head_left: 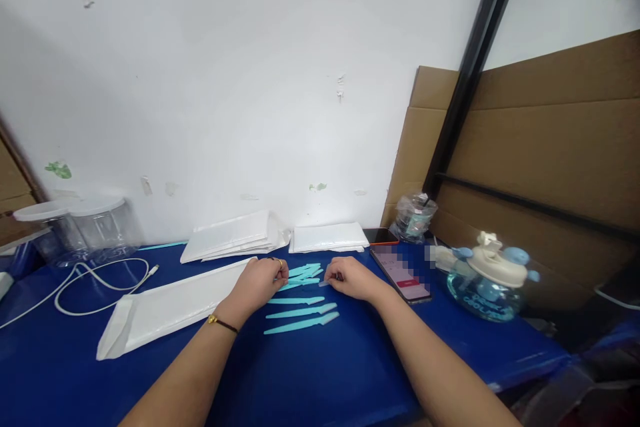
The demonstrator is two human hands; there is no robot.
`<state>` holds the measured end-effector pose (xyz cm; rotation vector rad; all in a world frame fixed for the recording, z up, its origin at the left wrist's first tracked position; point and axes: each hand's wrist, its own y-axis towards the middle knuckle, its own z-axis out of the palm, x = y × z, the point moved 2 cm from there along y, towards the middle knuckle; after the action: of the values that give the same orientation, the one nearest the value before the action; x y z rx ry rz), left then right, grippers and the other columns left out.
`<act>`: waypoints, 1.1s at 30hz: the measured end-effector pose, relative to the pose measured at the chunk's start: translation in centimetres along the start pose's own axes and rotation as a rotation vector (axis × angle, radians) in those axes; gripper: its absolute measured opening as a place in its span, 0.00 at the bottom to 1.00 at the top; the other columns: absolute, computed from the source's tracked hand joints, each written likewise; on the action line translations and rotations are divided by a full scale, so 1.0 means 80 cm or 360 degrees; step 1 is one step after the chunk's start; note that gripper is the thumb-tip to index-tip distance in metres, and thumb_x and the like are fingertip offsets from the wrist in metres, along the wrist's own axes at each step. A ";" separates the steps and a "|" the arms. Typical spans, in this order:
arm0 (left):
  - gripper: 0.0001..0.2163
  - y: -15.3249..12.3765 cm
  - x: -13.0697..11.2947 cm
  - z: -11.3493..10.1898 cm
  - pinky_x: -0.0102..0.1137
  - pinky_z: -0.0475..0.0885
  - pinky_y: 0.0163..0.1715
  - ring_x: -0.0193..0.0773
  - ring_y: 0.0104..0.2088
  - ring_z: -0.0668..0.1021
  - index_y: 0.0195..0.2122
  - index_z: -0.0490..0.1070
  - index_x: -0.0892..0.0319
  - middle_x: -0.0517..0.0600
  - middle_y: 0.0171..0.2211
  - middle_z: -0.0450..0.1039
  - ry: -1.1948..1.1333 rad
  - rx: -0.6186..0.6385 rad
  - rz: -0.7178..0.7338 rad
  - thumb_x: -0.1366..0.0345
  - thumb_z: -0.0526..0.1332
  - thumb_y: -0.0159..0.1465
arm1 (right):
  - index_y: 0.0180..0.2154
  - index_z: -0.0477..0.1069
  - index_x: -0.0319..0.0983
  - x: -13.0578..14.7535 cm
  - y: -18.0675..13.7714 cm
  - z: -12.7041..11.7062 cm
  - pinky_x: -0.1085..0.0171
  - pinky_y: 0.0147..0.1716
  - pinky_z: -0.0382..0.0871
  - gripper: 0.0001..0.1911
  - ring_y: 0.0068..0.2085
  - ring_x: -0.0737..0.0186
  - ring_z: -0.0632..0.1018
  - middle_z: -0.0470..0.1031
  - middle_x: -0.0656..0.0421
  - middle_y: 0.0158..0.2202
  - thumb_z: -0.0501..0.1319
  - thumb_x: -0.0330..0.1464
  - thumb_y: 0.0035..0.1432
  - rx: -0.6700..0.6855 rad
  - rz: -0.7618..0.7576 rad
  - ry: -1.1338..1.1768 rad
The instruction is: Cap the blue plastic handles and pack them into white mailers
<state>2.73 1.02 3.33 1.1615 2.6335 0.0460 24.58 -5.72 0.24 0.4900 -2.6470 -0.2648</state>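
Note:
Several teal eyebrow razors (301,327) lie in front of me, a few side by side and others in a loose pile (305,273) between my hands. My left hand (265,280) is closed in a pinch at the handle end of a razor by the pile; its fingertips partly hide it. Across from it, my right hand (353,277) has thumb and finger pinched on a small translucent piece (323,283) that looks like a blade cover. A long white padded mailer (170,310) rests beside and partly behind my left hand.
White mailers (230,237) and a second white stack (327,238) lie along the wall. Right of my hand are a phone (400,273), a wrapped cup (414,217) and a drink bottle (493,277). A white cable (100,287) and clear jars (100,230) stand left.

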 end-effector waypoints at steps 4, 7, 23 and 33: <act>0.05 0.001 -0.002 0.004 0.29 0.59 0.30 0.36 0.31 0.74 0.28 0.69 0.55 0.45 0.28 0.74 0.0036 0.0029 -0.0020 0.66 0.55 0.57 | 0.32 0.76 0.38 0.002 -0.001 -0.004 0.70 0.31 0.62 0.09 0.31 0.67 0.73 0.73 0.58 0.33 0.56 0.25 0.53 0.0016 0.0023 0.0009; 0.04 0.002 -0.004 0.007 0.28 0.59 0.30 0.36 0.31 0.74 0.28 0.69 0.55 0.45 0.28 0.74 0.0020 0.0044 -0.0018 0.65 0.56 0.57 | 0.31 0.76 0.38 0.006 0.000 -0.004 0.70 0.31 0.62 0.08 0.30 0.68 0.72 0.73 0.58 0.32 0.57 0.26 0.53 0.0035 0.0035 0.0006; 0.06 0.004 0.000 0.028 0.26 0.61 0.27 0.34 0.28 0.73 0.27 0.72 0.55 0.45 0.26 0.74 -0.0269 0.0227 -0.0039 0.63 0.57 0.53 | 0.30 0.76 0.38 0.012 0.001 0.003 0.71 0.30 0.63 0.07 0.30 0.68 0.74 0.74 0.59 0.30 0.58 0.27 0.53 0.0079 0.0011 0.0262; 0.08 -0.004 -0.012 0.014 0.25 0.61 0.27 0.33 0.30 0.72 0.30 0.74 0.54 0.45 0.30 0.72 -0.0167 0.0292 0.0122 0.59 0.60 0.51 | 0.30 0.76 0.38 -0.023 -0.014 -0.037 0.69 0.30 0.65 0.08 0.31 0.64 0.75 0.77 0.58 0.31 0.58 0.29 0.51 -0.0105 0.0321 0.0239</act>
<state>3.42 0.03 2.39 1.2853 2.5429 -0.2400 27.77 -6.34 1.90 0.2103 -2.5084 -0.2420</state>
